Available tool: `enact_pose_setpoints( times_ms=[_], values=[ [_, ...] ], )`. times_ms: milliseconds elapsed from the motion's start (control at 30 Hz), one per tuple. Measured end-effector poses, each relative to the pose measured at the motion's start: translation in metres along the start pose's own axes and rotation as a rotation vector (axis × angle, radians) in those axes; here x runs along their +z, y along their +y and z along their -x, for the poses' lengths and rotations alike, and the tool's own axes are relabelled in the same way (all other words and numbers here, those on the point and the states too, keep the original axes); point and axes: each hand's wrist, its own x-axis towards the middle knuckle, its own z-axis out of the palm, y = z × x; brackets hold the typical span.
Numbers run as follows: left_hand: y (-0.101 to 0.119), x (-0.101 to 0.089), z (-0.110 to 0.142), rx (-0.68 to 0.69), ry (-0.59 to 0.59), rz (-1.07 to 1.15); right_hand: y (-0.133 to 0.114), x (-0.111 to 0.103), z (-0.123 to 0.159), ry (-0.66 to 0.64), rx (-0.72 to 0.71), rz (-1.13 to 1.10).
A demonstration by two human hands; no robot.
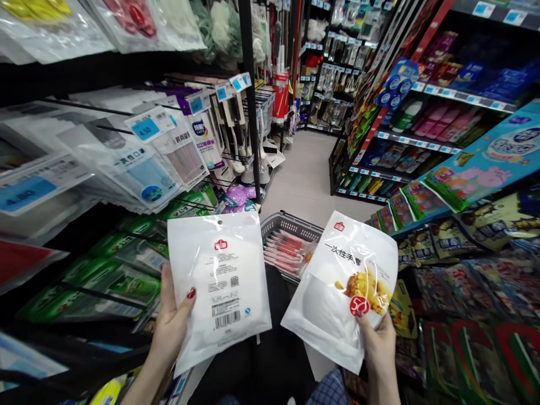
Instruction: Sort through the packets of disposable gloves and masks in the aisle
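Observation:
My left hand [171, 323] grips a flat white plastic packet [217, 284] by its lower left edge, thumb across the front. This packet shows its back side, with small print and a barcode. My right hand [379, 346] holds a second white packet [343, 284] by its lower right corner. That one faces front, with dark lettering, a yellow food picture and a round red sticker. Both packets are held upright in front of me, side by side and apart.
A grey shopping basket [291, 225] with red-striped packets stands on the aisle floor between the two packets. Hanging packets on pegs with price tags [145, 128] fill the left shelf. Colourful goods [476, 174] crowd the right shelves. The aisle floor [306, 169] runs ahead.

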Motion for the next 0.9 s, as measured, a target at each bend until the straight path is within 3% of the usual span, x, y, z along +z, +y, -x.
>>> enact_pose_setpoints(
  times_ms=[100, 200, 367, 433, 533, 633, 900],
  values=[
    [-0.003, 0.007, 0.002, 0.201, -0.015, -0.2, -0.01, 0.001, 0.006, 0.038, -0.038, 0.035],
    [-0.01, 0.027, 0.015, 0.249, -0.176, -0.269, -0.024, 0.021, 0.021, 0.009, -0.207, 0.272],
    [-0.029, 0.076, 0.058, 0.263, -0.392, -0.257, -0.031, 0.086, 0.067, -0.27, -0.775, 0.741],
    [-0.036, 0.088, 0.07, 0.202, -0.418, -0.183, -0.031, 0.11, 0.082, -0.398, -0.892, 0.853],
    [-0.041, 0.091, 0.076, 0.022, -0.445, 0.002, -0.031, 0.128, 0.093, -0.572, -0.815, 1.0],
    [-0.042, 0.082, 0.074, -0.132, -0.427, 0.144, -0.033, 0.13, 0.094, -0.75, -0.677, 1.08],
    [-0.057, 0.073, 0.071, -0.134, -0.389, 0.152, -0.03, 0.125, 0.094, -0.909, -0.605, 1.126]
  ],
)
